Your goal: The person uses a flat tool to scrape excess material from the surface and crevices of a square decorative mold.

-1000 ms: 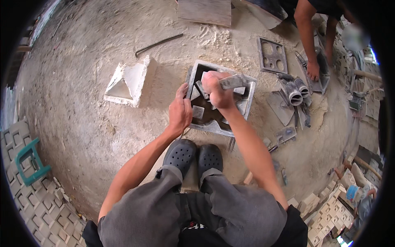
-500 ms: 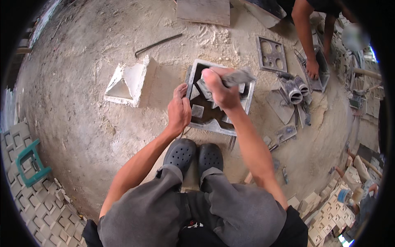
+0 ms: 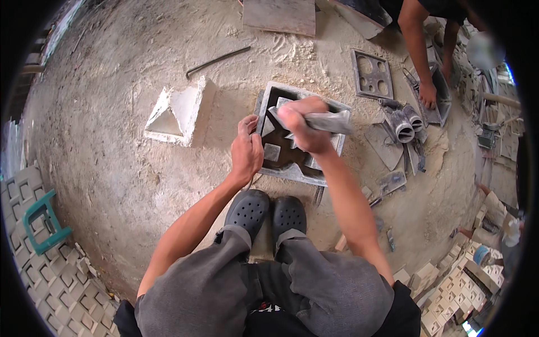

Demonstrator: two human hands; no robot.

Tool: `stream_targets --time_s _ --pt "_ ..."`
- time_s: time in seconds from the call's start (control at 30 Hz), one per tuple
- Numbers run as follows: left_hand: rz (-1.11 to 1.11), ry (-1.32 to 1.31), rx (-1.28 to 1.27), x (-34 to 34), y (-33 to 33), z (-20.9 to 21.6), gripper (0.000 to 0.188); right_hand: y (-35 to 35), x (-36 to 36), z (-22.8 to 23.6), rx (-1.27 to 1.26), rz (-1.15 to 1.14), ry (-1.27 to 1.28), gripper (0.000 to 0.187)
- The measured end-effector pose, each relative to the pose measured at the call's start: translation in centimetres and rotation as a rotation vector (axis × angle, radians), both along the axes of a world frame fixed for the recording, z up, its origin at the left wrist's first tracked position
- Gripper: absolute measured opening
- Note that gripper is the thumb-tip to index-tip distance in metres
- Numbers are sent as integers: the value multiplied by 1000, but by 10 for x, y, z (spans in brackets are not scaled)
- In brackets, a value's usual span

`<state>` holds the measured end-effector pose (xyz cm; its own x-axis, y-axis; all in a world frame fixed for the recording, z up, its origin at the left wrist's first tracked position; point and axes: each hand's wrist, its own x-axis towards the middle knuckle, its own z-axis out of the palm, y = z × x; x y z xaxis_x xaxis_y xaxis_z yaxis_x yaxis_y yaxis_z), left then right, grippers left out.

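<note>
A grey rectangular mould box (image 3: 297,178) with pale block shapes and a square insert (image 3: 272,151) inside stands on the dusty floor before my feet. My left hand (image 3: 247,150) grips its left wall, fingers bent over the rim. Above the box, my right hand (image 3: 306,123) is closed around a grey, dust-covered elongated tool (image 3: 331,122). Motion blurs the tool, and its exact kind cannot be made out. Hand and tool hide part of the mould's inside.
Left of the mould sits a white pyramid-hollowed cast (image 3: 174,115), with a bent metal rod (image 3: 218,60) beyond. At right lie a plate with round holes (image 3: 373,74), metal tubes (image 3: 404,130) and a scraper (image 3: 384,188). Another person's hand (image 3: 427,94) touches a metal trough. A green stool (image 3: 45,222) stands left.
My right hand has shifted slightly right and down over the mould, and the tool has tilted to point more to the right. My left hand keeps its grip on the mould wall.
</note>
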<state>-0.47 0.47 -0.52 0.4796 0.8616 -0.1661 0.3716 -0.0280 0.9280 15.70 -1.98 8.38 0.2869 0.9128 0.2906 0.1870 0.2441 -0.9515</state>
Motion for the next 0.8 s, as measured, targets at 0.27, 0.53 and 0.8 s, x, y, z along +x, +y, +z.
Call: stream_targets --time_s 0.27,0.53,0.8 --pt "-7 32 39 -3 1 0 37 -8 3 1 16 -79 351 38" --pt "-27 80 46 -4 4 7 38 -6 4 9 -97 -36 324 42" --pt "-50 81 11 0 1 10 39 2 3 -15 -27 136 7 43"
